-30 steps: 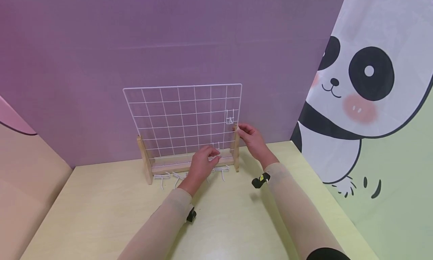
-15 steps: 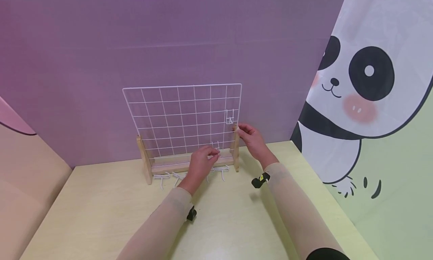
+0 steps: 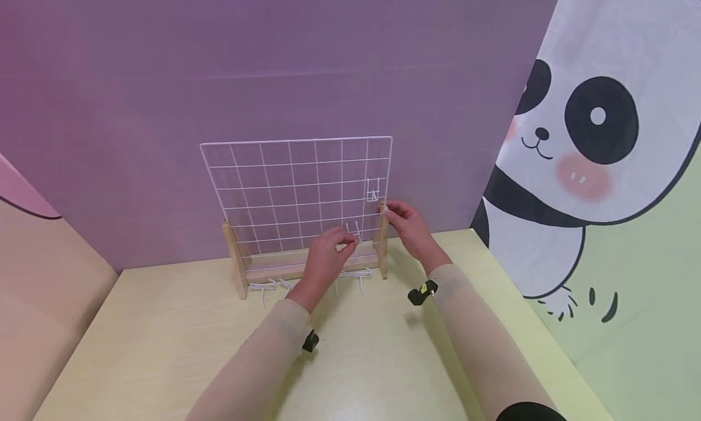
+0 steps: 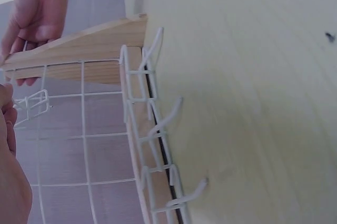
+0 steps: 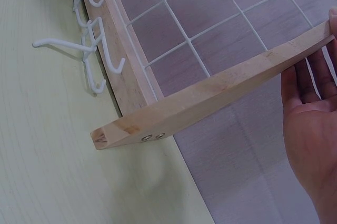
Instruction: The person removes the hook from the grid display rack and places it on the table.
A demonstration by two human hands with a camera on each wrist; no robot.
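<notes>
The left hand point(image 3: 324, 260) pinched a white wire hook point(image 3: 353, 232) between thumb and fingers point(image 3: 345, 243), up against the lower right part of the grid point(image 3: 274, 190). Compared with a second before, the hook had risen a little: its 2 prongs now stood clear above the fingertips, against the second-lowest row of cells, where earlier they sat lower beside the knuckles. The hand itself had lifted slightly with it. That read as the hook being brought up to a cross-wire to be hung, though whether it had caught the wire could not be told.

The right hand point(image 3: 408, 226) had not moved; its fingers curled round the top of the right wooden upright point(image 3: 383, 241), steadying the stand. The wrist view showed the palm point(image 5: 310, 129) lying behind that upright point(image 5: 221, 89).

1 hook point(image 3: 372, 190) already hung higher up in the rightmost column. Several spare hooks point(image 3: 358, 278) lay on the bench point(image 3: 164, 348) along the foot of the wooden base point(image 3: 263, 269), unchanged.
</notes>
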